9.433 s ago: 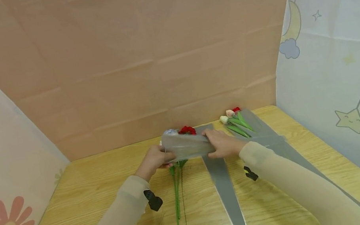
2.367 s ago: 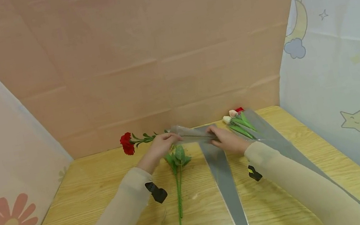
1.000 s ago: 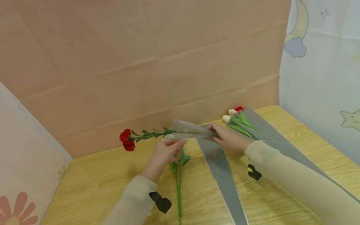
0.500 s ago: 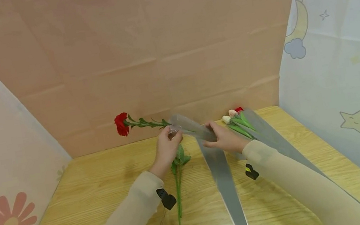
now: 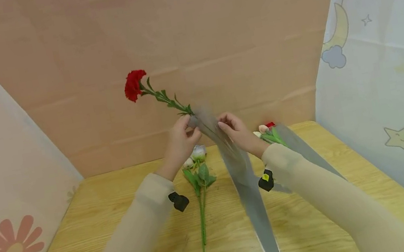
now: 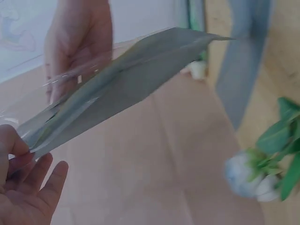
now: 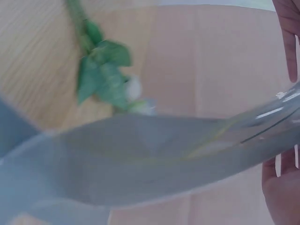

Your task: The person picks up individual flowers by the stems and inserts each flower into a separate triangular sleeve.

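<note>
A red carnation (image 5: pixel 134 86) slants up to the left in the air, its lower stem inside a see-through grey flower sleeve (image 5: pixel 231 152). My left hand (image 5: pixel 181 145) pinches the upper left rim of the sleeve between thumb and fingers; the left wrist view shows this pinch too. On the opposite edge, my right hand (image 5: pixel 240 135) holds the sleeve by thumb and fingertips. The sleeve (image 7: pixel 140 159) stretches across the right wrist view, somewhat blurred. Under the left hand, a pale blue flower (image 5: pixel 198 152) and a white flower (image 5: pixel 188 163) lie on the table.
Another grey sleeve (image 5: pixel 307 148) with tulips (image 5: pixel 270 134) lies at the right back, partly behind the right arm. A flat grey strip (image 5: pixel 261 223) runs toward the table's front edge. Walls stand at the back and both sides of the wooden table (image 5: pixel 120 212).
Both hands have risen, and the carnation has swung from lying level to slanting upward. The left hand went from the stem to the sleeve's rim. Earlier, the carnation lay beside the pale flowers.
</note>
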The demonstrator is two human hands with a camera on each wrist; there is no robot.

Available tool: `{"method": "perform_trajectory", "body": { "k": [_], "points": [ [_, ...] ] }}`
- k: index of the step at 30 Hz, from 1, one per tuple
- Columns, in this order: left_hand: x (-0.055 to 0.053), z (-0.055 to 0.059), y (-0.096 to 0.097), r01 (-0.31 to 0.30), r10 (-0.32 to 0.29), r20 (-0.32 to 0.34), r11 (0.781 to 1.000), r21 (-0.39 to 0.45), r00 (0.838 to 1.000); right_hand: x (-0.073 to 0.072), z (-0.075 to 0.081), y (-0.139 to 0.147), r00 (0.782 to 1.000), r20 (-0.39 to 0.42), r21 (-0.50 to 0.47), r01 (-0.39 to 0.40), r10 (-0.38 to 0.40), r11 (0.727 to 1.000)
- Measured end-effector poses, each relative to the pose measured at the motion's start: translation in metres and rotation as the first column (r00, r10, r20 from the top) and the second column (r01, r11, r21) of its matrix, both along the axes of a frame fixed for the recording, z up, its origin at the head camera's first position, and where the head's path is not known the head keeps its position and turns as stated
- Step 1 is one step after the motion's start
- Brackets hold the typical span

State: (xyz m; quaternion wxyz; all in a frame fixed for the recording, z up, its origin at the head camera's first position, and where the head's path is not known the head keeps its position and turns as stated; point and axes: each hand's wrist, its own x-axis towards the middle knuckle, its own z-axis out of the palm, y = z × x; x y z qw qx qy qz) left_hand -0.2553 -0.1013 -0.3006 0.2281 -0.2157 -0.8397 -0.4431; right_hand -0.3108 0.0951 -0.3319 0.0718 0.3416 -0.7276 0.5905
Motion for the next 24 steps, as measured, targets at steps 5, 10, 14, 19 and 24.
{"method": "perform_trajectory", "body": {
  "k": [5, 10, 14, 19, 24],
  "points": [
    [0.003, 0.033, -0.005, -0.028, 0.029, -0.049, 0.999, 0.032, 0.998, 0.0, 0.014, -0.006, 0.999, -0.006, -0.161, 0.046, -0.047, 0.986],
    [0.004, 0.042, -0.01, -0.063, 0.065, -0.017, 0.993, 0.1, 0.998, 0.0, 0.015, -0.009, 0.998, 0.003, -0.232, 0.054, -0.055, 0.971],
    [0.004, 0.04, -0.009, -0.056, 0.064, -0.047, 0.985, 0.164, 0.997, 0.0, 0.012, -0.01, 0.999, 0.011, -0.242, 0.043, -0.042, 0.969],
    [0.006, 0.038, -0.003, -0.082, 0.108, -0.192, 0.987, 0.139, 0.975, 0.003, 0.013, -0.012, 0.999, 0.018, -0.254, 0.046, -0.043, 0.966],
    [0.008, 0.038, 0.001, -0.088, 0.128, -0.213, 0.978, 0.187, 0.969, 0.005, 0.017, -0.01, 0.999, 0.017, -0.258, 0.054, -0.052, 0.965]
  ]
}}
